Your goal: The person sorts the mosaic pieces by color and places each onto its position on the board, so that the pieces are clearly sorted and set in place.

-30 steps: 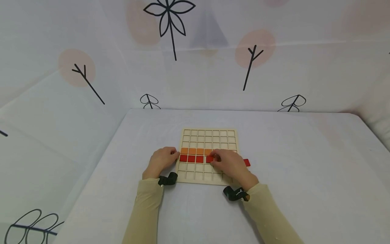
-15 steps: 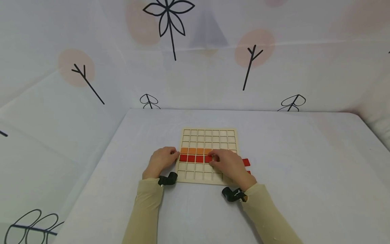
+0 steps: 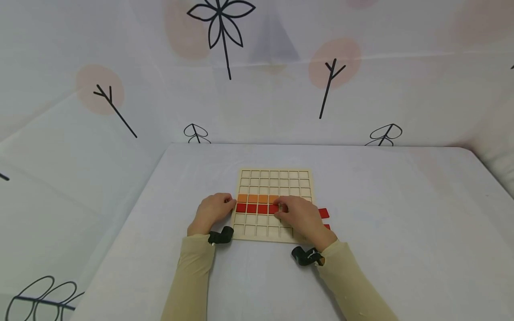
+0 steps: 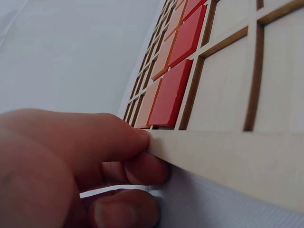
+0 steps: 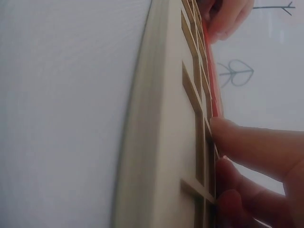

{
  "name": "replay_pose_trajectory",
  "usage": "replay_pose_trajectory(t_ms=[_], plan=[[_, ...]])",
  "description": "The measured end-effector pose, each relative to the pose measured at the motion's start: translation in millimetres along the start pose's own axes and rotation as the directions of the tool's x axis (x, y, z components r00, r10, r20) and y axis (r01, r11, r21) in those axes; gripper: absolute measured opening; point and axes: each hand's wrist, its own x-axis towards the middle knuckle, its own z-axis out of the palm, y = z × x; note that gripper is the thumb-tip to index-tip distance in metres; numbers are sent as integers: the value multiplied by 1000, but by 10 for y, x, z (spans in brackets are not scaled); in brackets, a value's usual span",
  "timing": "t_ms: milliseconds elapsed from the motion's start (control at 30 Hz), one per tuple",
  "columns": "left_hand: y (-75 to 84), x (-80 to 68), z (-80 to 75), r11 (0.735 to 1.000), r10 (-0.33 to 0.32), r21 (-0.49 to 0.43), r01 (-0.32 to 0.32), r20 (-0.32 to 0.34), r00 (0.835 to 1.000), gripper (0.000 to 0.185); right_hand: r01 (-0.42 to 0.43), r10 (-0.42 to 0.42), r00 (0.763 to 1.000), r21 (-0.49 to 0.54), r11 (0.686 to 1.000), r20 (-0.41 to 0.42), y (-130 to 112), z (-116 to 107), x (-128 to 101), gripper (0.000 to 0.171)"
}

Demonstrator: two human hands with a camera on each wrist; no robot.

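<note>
Head view: right hand (image 3: 299,215) presses a red tile (image 3: 274,208) with curled fingertips into the wooden grid board (image 3: 275,179), fourth cell in the red row, while left hand (image 3: 211,210) pinches the board's left edge.

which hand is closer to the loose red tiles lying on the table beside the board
Right. The right hand rests on the board just left of the loose red tiles; the left hand holds the board's far left edge, the whole board between.
</note>
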Motion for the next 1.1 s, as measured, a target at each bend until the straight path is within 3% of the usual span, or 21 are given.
replay_pose_trajectory(t_ms=[367,1100], plan=[[-8,-1,-1,1000,5,5,-5,6,1000,23,68,-68,998,-3,998,-16,19,3,7,27],[-8,29,6,1000,20,23,-20,-3,1000,22,81,-83,996,46,996,36,81,-48,29,31]])
